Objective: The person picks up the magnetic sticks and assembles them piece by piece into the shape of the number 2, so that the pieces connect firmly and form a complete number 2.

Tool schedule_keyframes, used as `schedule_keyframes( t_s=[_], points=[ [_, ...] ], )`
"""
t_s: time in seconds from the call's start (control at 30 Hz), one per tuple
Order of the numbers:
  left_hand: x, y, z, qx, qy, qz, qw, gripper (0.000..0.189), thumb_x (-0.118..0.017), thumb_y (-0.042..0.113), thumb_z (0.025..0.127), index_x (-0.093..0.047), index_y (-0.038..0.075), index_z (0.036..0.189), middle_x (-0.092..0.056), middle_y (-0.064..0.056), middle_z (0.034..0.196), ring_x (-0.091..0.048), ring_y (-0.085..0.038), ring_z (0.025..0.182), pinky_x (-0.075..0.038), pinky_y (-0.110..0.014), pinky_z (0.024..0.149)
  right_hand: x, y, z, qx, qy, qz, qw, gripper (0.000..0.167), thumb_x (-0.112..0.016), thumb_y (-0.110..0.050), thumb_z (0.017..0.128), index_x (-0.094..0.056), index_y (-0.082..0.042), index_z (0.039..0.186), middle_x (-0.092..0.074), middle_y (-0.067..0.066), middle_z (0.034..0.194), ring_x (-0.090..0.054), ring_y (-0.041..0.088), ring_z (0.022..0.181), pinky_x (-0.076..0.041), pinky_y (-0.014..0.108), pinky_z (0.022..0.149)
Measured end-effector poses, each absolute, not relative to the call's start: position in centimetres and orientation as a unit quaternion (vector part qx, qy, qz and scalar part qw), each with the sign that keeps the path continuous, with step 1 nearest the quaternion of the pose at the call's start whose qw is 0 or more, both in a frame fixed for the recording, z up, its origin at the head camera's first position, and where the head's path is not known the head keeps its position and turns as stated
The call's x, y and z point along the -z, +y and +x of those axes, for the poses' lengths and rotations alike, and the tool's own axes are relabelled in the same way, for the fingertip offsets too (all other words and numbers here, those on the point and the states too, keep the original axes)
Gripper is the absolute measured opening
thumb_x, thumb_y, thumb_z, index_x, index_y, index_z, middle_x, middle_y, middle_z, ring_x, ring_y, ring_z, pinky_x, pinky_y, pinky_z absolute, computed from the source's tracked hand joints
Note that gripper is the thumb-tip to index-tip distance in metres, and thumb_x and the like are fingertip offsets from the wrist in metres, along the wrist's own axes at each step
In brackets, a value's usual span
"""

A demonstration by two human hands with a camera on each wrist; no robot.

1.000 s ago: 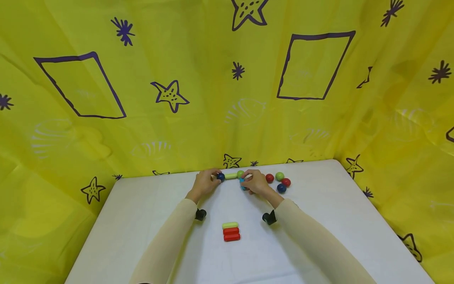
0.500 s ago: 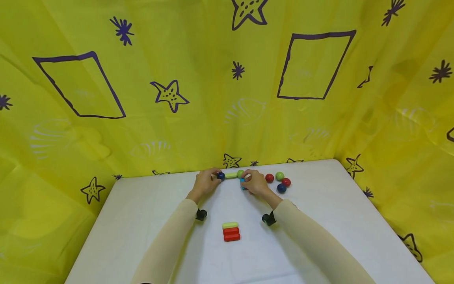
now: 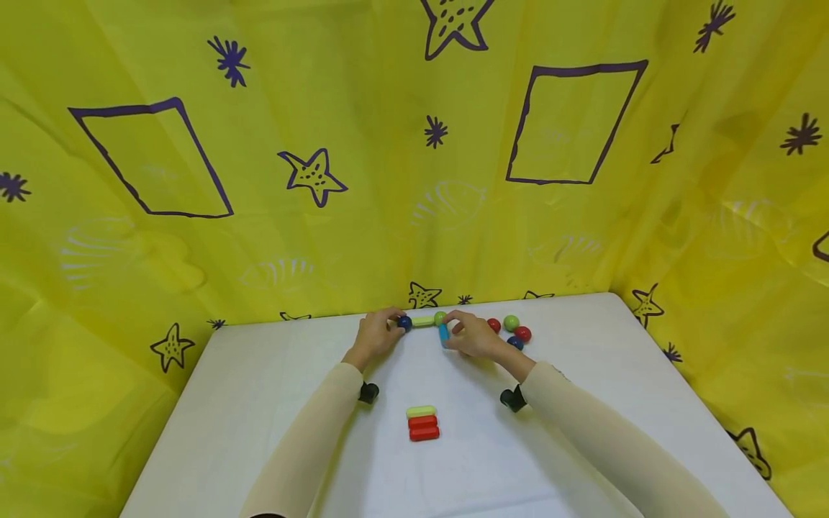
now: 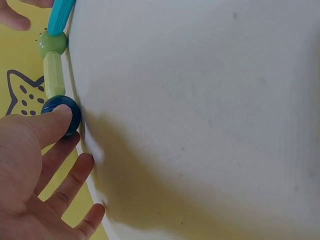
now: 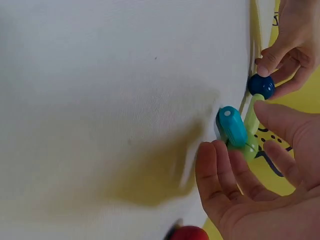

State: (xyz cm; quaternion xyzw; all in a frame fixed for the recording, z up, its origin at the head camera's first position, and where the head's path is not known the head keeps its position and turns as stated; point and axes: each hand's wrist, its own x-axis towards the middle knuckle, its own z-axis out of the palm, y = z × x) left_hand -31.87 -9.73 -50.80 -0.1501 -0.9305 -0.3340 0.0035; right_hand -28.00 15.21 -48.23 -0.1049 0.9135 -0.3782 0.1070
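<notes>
At the back of the table, my left hand (image 3: 374,335) pinches a dark blue ball (image 3: 404,323) between thumb and fingers. A pale green rod (image 4: 54,74) runs from that ball to a light green ball (image 4: 51,44). From the light green ball a turquoise rod (image 5: 232,125) extends toward the front of the table, one end against the ball. My right hand (image 3: 476,337) hovers around this corner with thumb and fingers spread apart. In the right wrist view its fingertips (image 5: 207,155) lie right beside the turquoise rod and green ball, not gripping them.
Right of my right hand lie loose balls: two red (image 3: 522,334), one green (image 3: 512,323) and one dark blue (image 3: 515,342). Nearer the front, a pale green rod (image 3: 421,411) and two red rods (image 3: 424,434) lie stacked side by side. A yellow patterned curtain (image 3: 363,244) backs the table.
My right hand has let go of the turquoise rod and shifted slightly right, its fingers opening and uncovering more of the rod. The left hand stays on the dark blue ball.
</notes>
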Motion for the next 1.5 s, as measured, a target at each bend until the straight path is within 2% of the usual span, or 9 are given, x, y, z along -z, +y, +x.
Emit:
schedule_keyframes(
  t_s=[0.2,0.37,0.57,0.7,0.8,1.03,1.37,1.5],
  points=[
    [50.8,-9.8,-31.8,0.334,-0.932,-0.141,-0.004,0.031,-0.074,0.015,0.096,-0.07,0.013,0.127,-0.071,-0.009,0.125,-0.061,-0.025,0.094,-0.042,-0.049,0.097,47.2,16.9,-26.9,0.338,0.915,-0.206,0.083,0.05,-0.076,-0.01,0.092,-0.058,-0.009,0.139,-0.063,0.022,0.126,-0.064,0.025,0.089,-0.055,0.043,0.082],
    [50.8,-9.7,-31.8,0.334,-0.932,-0.14,-0.007,0.031,-0.073,0.015,0.096,-0.07,0.013,0.127,-0.071,-0.01,0.126,-0.061,-0.025,0.094,-0.041,-0.05,0.099,46.4,18.8,-25.9,0.321,0.909,-0.261,0.052,0.049,-0.075,-0.008,0.092,-0.058,-0.006,0.138,-0.062,0.025,0.127,-0.064,0.031,0.096,-0.055,0.045,0.086],
    [50.8,-9.6,-31.9,0.327,-0.934,-0.145,0.002,0.031,-0.074,0.016,0.096,-0.07,0.013,0.126,-0.071,-0.009,0.125,-0.061,-0.024,0.091,-0.038,-0.053,0.103,45.9,21.5,-25.5,0.303,0.908,-0.288,0.011,0.045,-0.075,-0.005,0.091,-0.061,-0.006,0.135,-0.063,0.018,0.112,-0.059,0.032,0.093,-0.053,0.048,0.084],
    [50.8,-9.6,-31.9,0.328,-0.933,-0.146,0.004,0.031,-0.074,0.015,0.095,-0.07,0.012,0.126,-0.071,-0.009,0.125,-0.062,-0.023,0.091,-0.039,-0.052,0.101,45.8,23.5,-25.5,0.314,0.907,-0.282,-0.012,0.047,-0.076,-0.002,0.09,-0.061,-0.004,0.135,-0.064,0.02,0.118,-0.062,0.032,0.089,-0.054,0.05,0.082],
    [50.8,-9.7,-31.9,0.328,-0.933,-0.146,0.005,0.031,-0.074,0.014,0.095,-0.07,0.012,0.126,-0.072,-0.009,0.124,-0.062,-0.023,0.09,-0.039,-0.052,0.1,45.8,25.1,-25.4,0.32,0.908,-0.268,-0.025,0.048,-0.078,-0.001,0.089,-0.061,-0.004,0.135,-0.064,0.023,0.124,-0.064,0.028,0.084,-0.055,0.046,0.078],
    [50.9,-9.6,-32.0,0.319,-0.936,-0.15,0.007,0.033,-0.075,0.015,0.095,-0.07,0.012,0.127,-0.072,-0.009,0.123,-0.063,-0.024,0.091,-0.038,-0.052,0.101,46.3,28.0,-25.3,0.323,0.912,-0.248,-0.043,0.047,-0.078,0.003,0.087,-0.062,0.001,0.131,-0.065,0.025,0.123,-0.065,0.026,0.084,-0.052,0.032,0.07],
    [50.8,-9.6,-32.0,0.322,-0.935,-0.148,0.007,0.033,-0.075,0.014,0.095,-0.07,0.012,0.127,-0.072,-0.009,0.123,-0.063,-0.025,0.091,-0.038,-0.051,0.101,48.1,30.4,-25.9,0.337,0.922,-0.189,-0.015,0.041,-0.075,0.0,0.091,-0.062,0.0,0.129,-0.066,0.03,0.12,-0.07,0.031,0.084,-0.057,0.046,0.078],
    [50.7,-9.6,-31.9,0.324,-0.934,-0.15,0.008,0.033,-0.075,0.014,0.095,-0.07,0.011,0.127,-0.072,-0.009,0.123,-0.063,-0.025,0.093,-0.038,-0.054,0.103,48.8,30.7,-26.2,0.346,0.921,-0.177,-0.005,0.038,-0.075,-0.002,0.091,-0.063,-0.002,0.127,-0.068,0.03,0.117,-0.07,0.029,0.082,-0.057,0.045,0.078]
  ],
)
